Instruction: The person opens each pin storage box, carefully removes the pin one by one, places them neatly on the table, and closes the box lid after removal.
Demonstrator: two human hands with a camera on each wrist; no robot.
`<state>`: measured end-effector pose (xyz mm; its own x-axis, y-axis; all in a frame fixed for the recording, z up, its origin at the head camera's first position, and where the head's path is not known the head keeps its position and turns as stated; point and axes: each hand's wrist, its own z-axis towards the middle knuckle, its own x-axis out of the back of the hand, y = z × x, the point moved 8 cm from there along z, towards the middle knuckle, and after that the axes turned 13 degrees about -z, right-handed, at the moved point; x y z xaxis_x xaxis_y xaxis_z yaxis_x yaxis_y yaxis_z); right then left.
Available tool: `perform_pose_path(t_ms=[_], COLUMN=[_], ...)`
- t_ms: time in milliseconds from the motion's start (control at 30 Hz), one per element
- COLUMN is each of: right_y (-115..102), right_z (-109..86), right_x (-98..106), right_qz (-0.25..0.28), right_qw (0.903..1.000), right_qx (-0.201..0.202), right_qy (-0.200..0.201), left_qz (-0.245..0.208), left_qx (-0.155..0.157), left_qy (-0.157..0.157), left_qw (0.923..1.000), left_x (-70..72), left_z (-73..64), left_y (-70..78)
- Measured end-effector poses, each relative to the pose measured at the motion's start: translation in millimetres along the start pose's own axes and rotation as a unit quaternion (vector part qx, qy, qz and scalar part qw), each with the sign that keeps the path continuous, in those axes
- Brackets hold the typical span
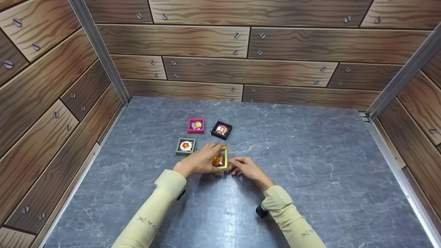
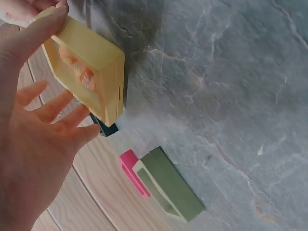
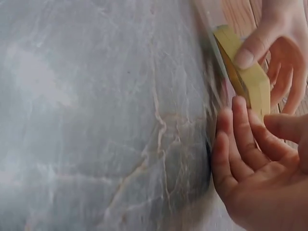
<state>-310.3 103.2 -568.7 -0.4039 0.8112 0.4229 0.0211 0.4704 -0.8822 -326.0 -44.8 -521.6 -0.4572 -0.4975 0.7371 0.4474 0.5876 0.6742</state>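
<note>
My left hand grips a small yellow square frame box by two opposite sides, thumb on one and fingers on the other. Inside the yellow box shows a shiny orange round piece; in the left wrist view the box stands tilted above the grey surface. My right hand is just right of the box, fingers loosely bent. In the right wrist view its fingertips lie right at the lower corner of the yellow box, with its thumb spread from the other fingers.
Beyond the left hand sit a green box with a red-and-white flower piece, a pink box, and a black box turned at an angle. The grey marbled tabletop is bounded by wood-patterned walls behind and at both sides.
</note>
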Motion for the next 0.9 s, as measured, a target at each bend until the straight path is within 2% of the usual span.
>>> perform_pose_path(t_ms=[133,367,467,567,667,900], right_y=[4,11,11,11,10,2], right_z=[-1.8,-9.6,-14.4,-19.2,-23.9,-32.1], right_x=[-1,-8,-13,-19,-24,-27], right_qz=[0.050,0.103,0.149,0.199,0.226,0.246], right_qw=[0.9982,0.9921,0.9834,0.9701,0.9599,0.9504], right_qx=[-0.022,-0.030,-0.027,-0.025,-0.020,0.001], right_qy=[-0.024,-0.065,-0.100,-0.137,-0.165,-0.190], left_qz=[-0.005,-0.029,-0.052,-0.076,-0.091,-0.123], left_qx=[-0.005,-0.014,-0.011,-0.013,-0.023,-0.054], left_qy=[0.004,0.004,0.005,0.007,0.011,0.017], left_qw=[1.0000,0.9995,0.9986,0.9970,0.9955,0.9908], left_x=[1.1,-2.2,-2.8,-3.5,-3.6,0.3], left_z=[-5.2,-18.2,-23.1,-28.1,-33.8,-45.8], left_y=[8.4,17.6,17.3,17.2,19.6,30.5])
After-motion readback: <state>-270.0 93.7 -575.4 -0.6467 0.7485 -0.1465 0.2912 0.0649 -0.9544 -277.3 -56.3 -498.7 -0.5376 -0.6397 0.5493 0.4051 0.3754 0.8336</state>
